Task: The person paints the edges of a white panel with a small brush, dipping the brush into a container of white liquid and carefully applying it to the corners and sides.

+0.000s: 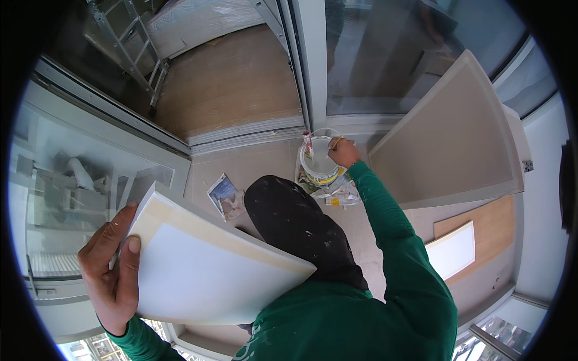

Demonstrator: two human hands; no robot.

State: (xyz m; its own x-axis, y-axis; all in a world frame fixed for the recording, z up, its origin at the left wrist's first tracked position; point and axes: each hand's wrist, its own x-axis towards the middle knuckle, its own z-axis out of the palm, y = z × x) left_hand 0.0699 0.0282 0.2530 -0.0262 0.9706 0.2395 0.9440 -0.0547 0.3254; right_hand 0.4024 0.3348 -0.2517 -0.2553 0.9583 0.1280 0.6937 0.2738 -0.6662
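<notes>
A big flat white tile with a tan edge (211, 265) is held up by the left hand (111, 271), which is closed around its left edge. It looks stiff, smooth and easy to chip, so it is best gripped by the edges. Between the hands, on the floor, a small picture packet (225, 196) is seen. The right hand (344, 152) is closed on a thin stick (335, 144) over a round white bucket (319, 163) down on the floor.

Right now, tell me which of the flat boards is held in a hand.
The white board gripped by the left hand; the big grey one leans upright, the small white one lies flat.
</notes>
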